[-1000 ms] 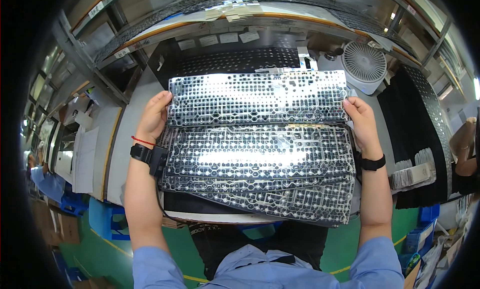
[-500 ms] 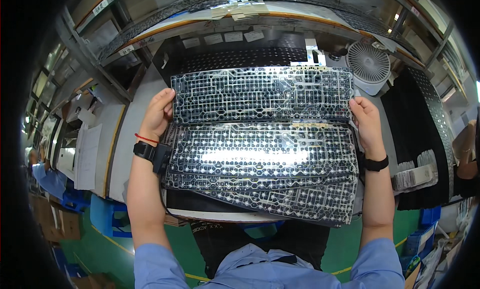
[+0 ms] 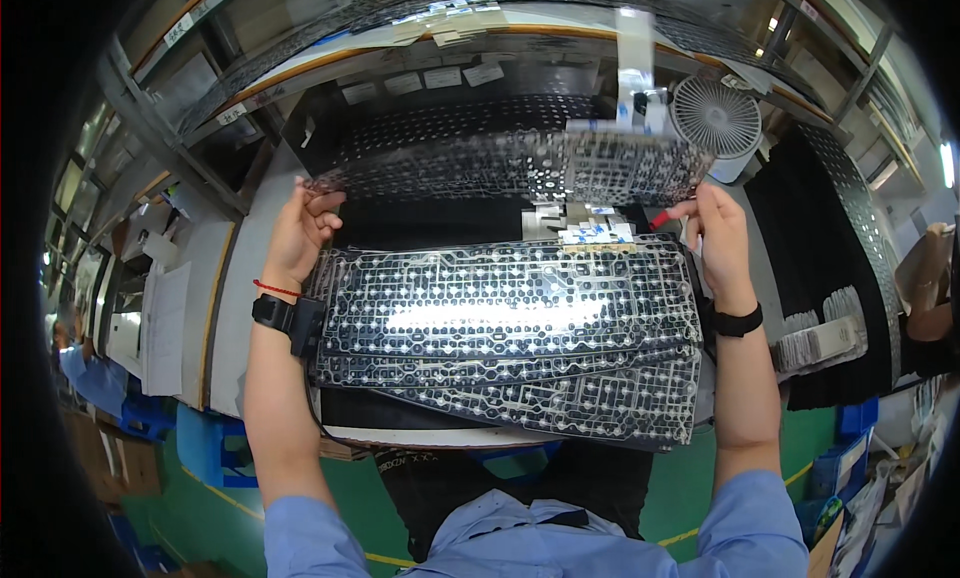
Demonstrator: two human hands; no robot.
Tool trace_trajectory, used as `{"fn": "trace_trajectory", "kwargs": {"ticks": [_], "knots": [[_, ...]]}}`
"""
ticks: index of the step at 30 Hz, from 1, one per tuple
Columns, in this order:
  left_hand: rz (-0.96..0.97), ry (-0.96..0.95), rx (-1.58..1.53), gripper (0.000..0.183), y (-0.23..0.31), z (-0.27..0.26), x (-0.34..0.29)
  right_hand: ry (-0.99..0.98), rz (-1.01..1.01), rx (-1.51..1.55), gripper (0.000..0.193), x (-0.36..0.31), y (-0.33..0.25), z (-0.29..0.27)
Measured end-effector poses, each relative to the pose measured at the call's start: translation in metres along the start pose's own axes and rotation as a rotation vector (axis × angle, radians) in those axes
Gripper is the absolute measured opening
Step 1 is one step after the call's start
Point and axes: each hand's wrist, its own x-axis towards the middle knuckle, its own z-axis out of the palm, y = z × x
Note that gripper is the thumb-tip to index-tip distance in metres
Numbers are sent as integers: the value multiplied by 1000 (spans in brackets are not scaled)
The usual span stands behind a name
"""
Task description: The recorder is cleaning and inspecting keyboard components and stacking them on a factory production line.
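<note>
A keyboard membrane sheet (image 3: 620, 168), dark and clear with printed traces, is lifted and tilted nearly upright, blurred by motion. My left hand (image 3: 305, 228) has its left corner pinched between thumb and fingers. The lower right corner is gripped by my right hand (image 3: 722, 243), where something small and red shows at one fingertip. A pale connector tail (image 3: 635, 73) sticks up from the held sheet's top edge. Below it lies a stack of similar membranes (image 3: 500, 288), shiny and slightly fanned, with another sheet (image 3: 600, 403) askew at the near side. White tails with blue marks (image 3: 597, 228) stick out behind the stack.
A white round fan (image 3: 715, 118) stands at the back right. Behind the held sheet is a black perforated board (image 3: 440, 113), under a shelf (image 3: 330, 63). Bundled white strips (image 3: 825, 343) lie on black material at right. A blue stool (image 3: 210, 443) is at lower left.
The upper membrane has come up off the stack and tipped upright, moving away from me, with both hands holding its sides. Tails behind the stack are now exposed.
</note>
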Motion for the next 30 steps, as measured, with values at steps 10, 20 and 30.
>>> {"fn": "trace_trajectory", "kwargs": {"ticks": [10,20,30], "knots": [[-21,-93,237,26,-3,0,1,-21,-41,-80,17,-1,1,4],[-18,-54,124,19,-11,-20,13,-38,-35,-54,25,-3,-8,10],[37,59,-113,41,-4,-8,9,-610,-69,-635,51,-10,-11,-3]]}}
